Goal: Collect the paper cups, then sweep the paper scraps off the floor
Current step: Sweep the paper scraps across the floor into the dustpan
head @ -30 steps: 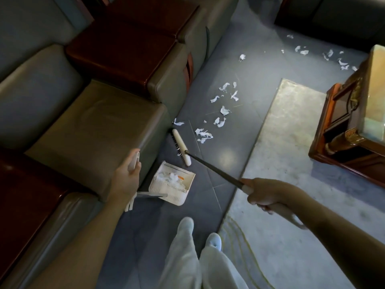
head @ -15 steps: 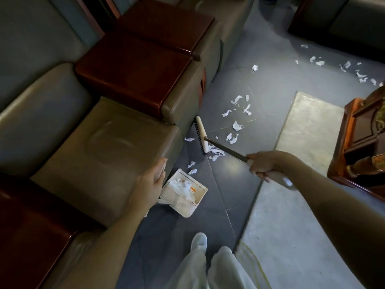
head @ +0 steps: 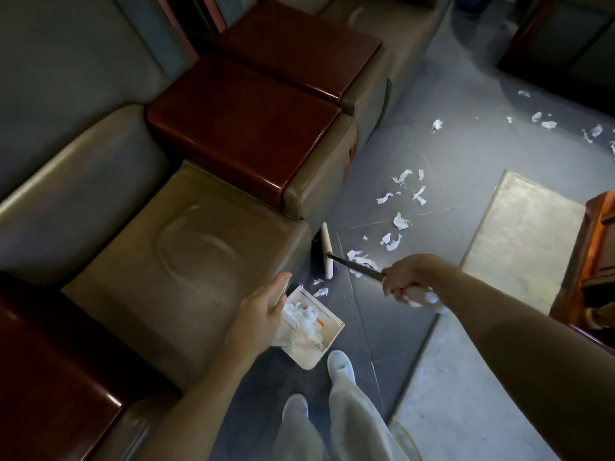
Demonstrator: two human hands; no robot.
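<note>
My left hand (head: 258, 309) grips the upright handle of a white dustpan (head: 327, 341) that rests on the dark floor by the sofa front and holds white paper scraps. My right hand (head: 404, 281) grips the handle of a broom whose white head (head: 326, 249) lies on the floor against the sofa corner. Two small scraps (head: 320, 287) sit between the broom head and the pan. Several more paper scraps (head: 396, 224) are scattered on the floor beyond the broom, and another group (head: 545, 123) lies farther away at the upper right.
A grey-brown sofa (head: 186, 261) with glossy red-brown wooden armrests (head: 253, 128) fills the left. A pale rug (head: 519, 237) lies to the right, with a wooden table (head: 595, 257) at its right edge. My feet (head: 339, 366) stand just behind the dustpan.
The broom head has swung from the floor in front of the dustpan out to the sofa corner, nearer the scattered scraps. The view has shifted forward. Two small scraps now lie before the pan.
</note>
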